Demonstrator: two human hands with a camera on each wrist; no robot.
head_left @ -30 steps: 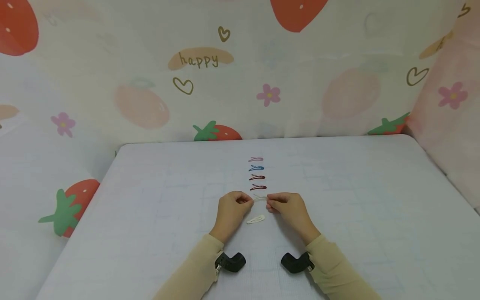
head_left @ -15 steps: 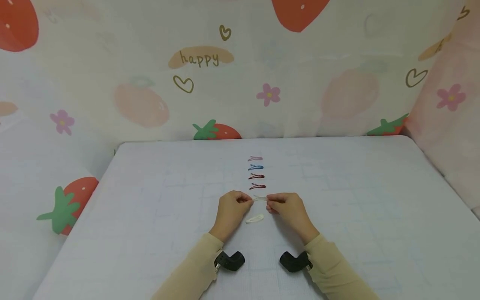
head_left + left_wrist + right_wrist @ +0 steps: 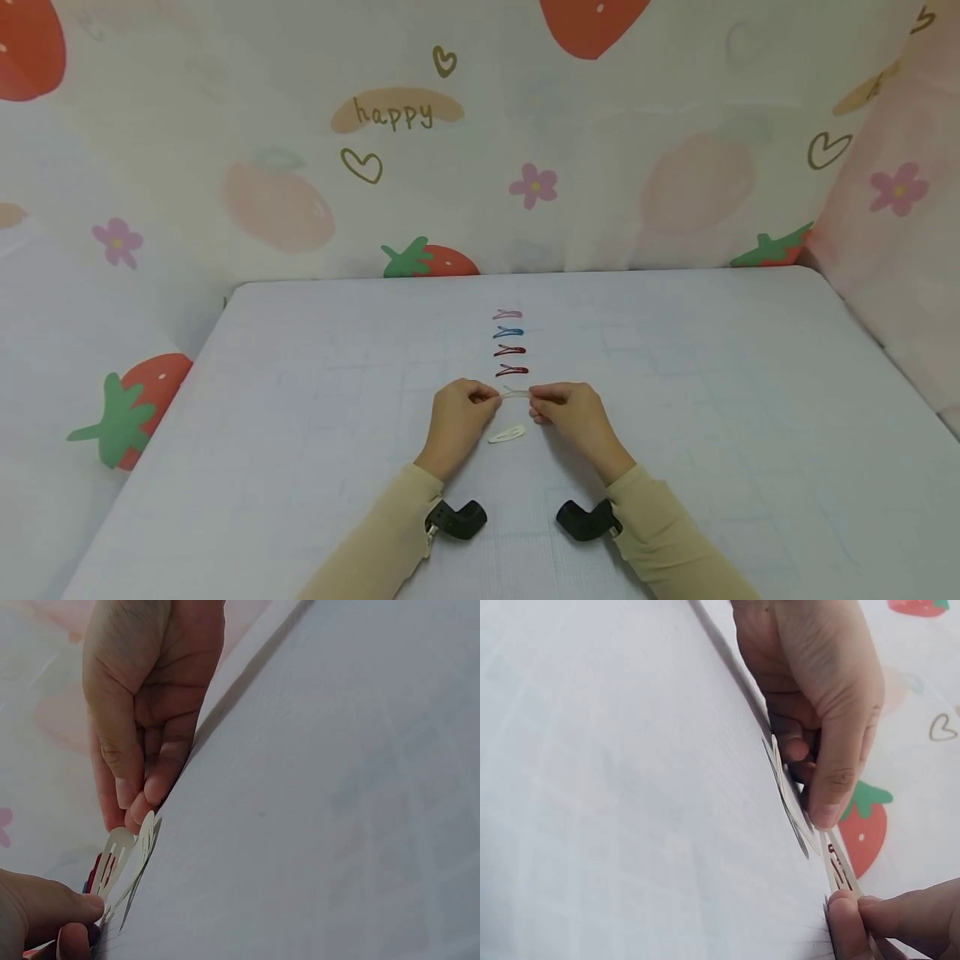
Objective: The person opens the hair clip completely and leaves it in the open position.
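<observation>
In the head view, a cream snap hair clip (image 3: 514, 394) is held crosswise between both hands, just nearer than the row of clips. My left hand (image 3: 459, 423) pinches its narrow left end. The right hand (image 3: 579, 422) pinches its wide right end. A thin prong stands up slightly off the clip. In the left wrist view, fingertips meet both ends of this clip (image 3: 116, 859). Nearer the person lies a second cream snap clip (image 3: 507, 434), flat on the table. It appears beside the held one in the right wrist view.
Beyond the hands, several open snap clips form a column: dark red (image 3: 512, 370), red (image 3: 510, 351), blue (image 3: 508, 332) and pink (image 3: 507, 314). All lie on the white-covered table (image 3: 300, 400). A strawberry-printed cloth (image 3: 585, 125) hangs behind it.
Both hands stay around the same clip. The whole head view has shifted slightly, and the prong of the held clip looks a little different.
</observation>
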